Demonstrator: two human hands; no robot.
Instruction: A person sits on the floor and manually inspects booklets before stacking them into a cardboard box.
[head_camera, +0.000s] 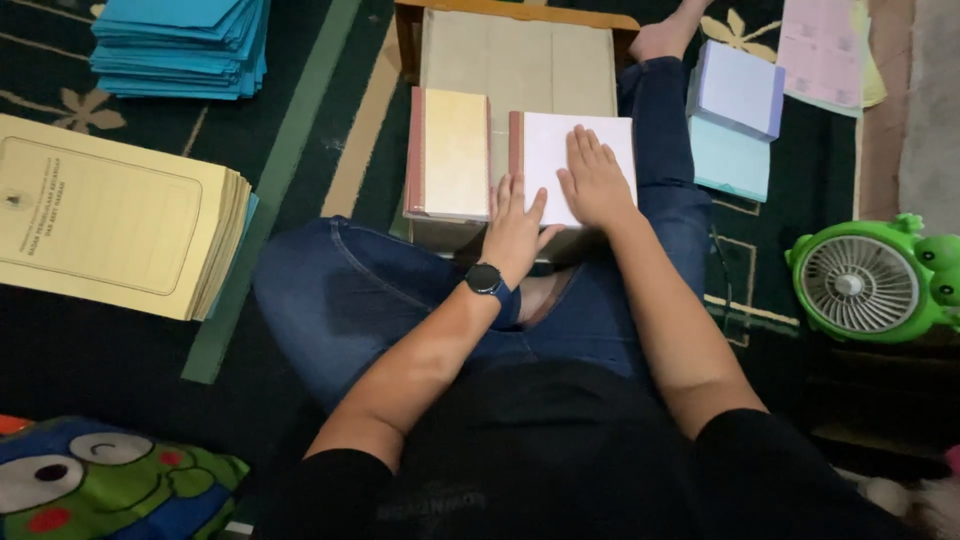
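I sit cross-legged on a dark patterned carpet with a low wooden table (515, 60) in front of my knees. On it lie two bound pads with red-brown spines: a yellow-covered one (450, 152) at left and a white-topped one (548, 150) at right. My right hand (594, 180) lies flat, fingers spread, on the white pad. My left hand (515, 232), a black watch on its wrist, rests flat at the white pad's near left corner.
A thick stack of yellow folders (110, 225) lies at left and a blue stack (180, 45) beyond it. Lilac and pale blue paper piles (738, 115) and pink sheets (822, 50) lie at right. A green fan (870, 285) stands at right; a frog cushion (100, 480) lies lower left.
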